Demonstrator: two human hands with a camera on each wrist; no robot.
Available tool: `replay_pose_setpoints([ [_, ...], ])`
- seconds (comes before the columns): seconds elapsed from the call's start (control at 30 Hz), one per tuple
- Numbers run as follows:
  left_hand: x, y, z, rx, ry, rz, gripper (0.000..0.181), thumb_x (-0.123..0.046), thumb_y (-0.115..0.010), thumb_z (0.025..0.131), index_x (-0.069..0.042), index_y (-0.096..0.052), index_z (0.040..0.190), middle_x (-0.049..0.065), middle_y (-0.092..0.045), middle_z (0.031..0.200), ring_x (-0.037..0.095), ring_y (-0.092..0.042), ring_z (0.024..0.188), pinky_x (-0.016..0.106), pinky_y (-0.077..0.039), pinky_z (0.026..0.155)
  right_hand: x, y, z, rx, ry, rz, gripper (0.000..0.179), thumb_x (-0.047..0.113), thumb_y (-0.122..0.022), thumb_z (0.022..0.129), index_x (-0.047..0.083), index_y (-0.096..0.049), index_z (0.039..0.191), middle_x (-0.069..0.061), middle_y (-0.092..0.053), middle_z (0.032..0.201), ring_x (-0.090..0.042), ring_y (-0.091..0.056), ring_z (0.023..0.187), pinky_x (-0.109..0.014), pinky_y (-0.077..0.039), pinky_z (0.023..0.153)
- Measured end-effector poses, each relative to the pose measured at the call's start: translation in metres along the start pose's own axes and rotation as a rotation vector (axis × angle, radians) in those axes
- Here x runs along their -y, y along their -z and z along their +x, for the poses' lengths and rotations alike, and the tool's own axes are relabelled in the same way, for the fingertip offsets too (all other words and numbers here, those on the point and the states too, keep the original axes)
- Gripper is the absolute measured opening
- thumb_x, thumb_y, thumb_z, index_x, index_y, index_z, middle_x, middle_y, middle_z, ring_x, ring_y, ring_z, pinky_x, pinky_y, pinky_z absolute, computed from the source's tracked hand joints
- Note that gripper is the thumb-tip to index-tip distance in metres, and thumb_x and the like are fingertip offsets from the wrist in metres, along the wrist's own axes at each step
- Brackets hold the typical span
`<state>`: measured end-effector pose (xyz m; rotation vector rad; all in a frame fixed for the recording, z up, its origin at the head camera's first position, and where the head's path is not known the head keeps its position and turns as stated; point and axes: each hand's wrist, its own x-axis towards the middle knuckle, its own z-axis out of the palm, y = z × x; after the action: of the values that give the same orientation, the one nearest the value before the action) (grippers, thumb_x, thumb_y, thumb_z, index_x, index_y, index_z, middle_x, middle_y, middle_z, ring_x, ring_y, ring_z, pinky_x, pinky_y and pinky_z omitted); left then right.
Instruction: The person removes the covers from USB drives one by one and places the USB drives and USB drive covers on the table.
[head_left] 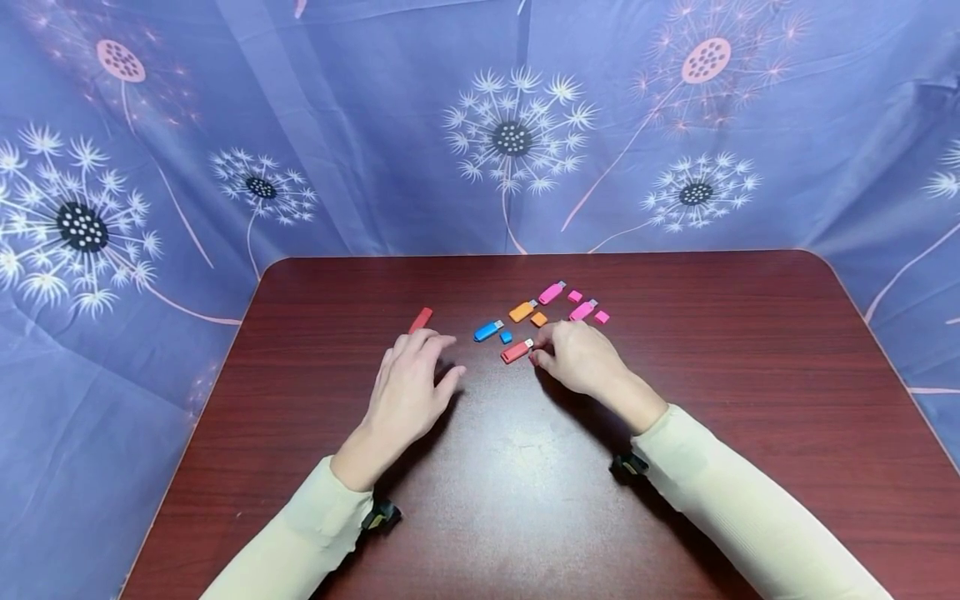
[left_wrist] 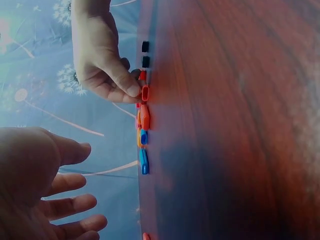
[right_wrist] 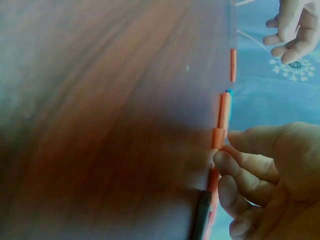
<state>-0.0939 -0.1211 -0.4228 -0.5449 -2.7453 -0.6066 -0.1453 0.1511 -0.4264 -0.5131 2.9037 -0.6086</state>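
My right hand point(head_left: 581, 357) pinches a small red cap point(left_wrist: 145, 93) between thumb and fingers. It holds the cap low over the table, beside the metal plug of an uncapped red USB stick point(head_left: 516, 352). My left hand point(head_left: 408, 387) is held over the table with fingers spread and nothing in them, near another red USB stick point(head_left: 421, 319). Between the hands lie a blue USB stick point(head_left: 487, 331) with its blue cap point(head_left: 506, 337), and an orange USB stick point(head_left: 522, 311) with its orange cap point(head_left: 539, 319).
Farther back lie two pink USB sticks, one point(head_left: 552, 292) beside a pink cap point(head_left: 575, 296), the other point(head_left: 582, 310) beside another pink cap point(head_left: 602, 317). A black stick point(right_wrist: 201, 215) lies near my right fingers. Behind the dark wooden table point(head_left: 540, 467) hangs a blue flowered cloth point(head_left: 390, 125).
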Motion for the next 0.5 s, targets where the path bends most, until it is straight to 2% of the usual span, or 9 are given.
replay_pose_setpoints([
  [0.23,0.004,0.002,0.003,-0.013,0.022,-0.007,0.040,-0.026,-0.082,0.095,-0.008,-0.072,0.129,0.009,-0.068,0.126,0.035,-0.061,0.112,0.051,-0.049,0.089,0.002,0.006,-0.008,-0.045,0.023,-0.001,0.015,0.022,-0.076,0.097,0.011,-0.079,0.107,-0.001,-0.077,0.095,-0.017,-0.065,0.074,-0.045,-0.056,0.072],
  [0.5,0.011,0.002,0.008,-0.009,0.058,-0.005,0.041,-0.024,-0.082,0.095,-0.006,-0.071,0.130,0.012,-0.067,0.127,0.037,-0.061,0.113,0.052,-0.050,0.092,0.004,0.013,-0.021,-0.109,0.066,0.014,0.016,0.022,-0.078,0.097,0.012,-0.080,0.109,0.000,-0.078,0.099,-0.020,-0.071,0.086,-0.047,-0.057,0.078],
])
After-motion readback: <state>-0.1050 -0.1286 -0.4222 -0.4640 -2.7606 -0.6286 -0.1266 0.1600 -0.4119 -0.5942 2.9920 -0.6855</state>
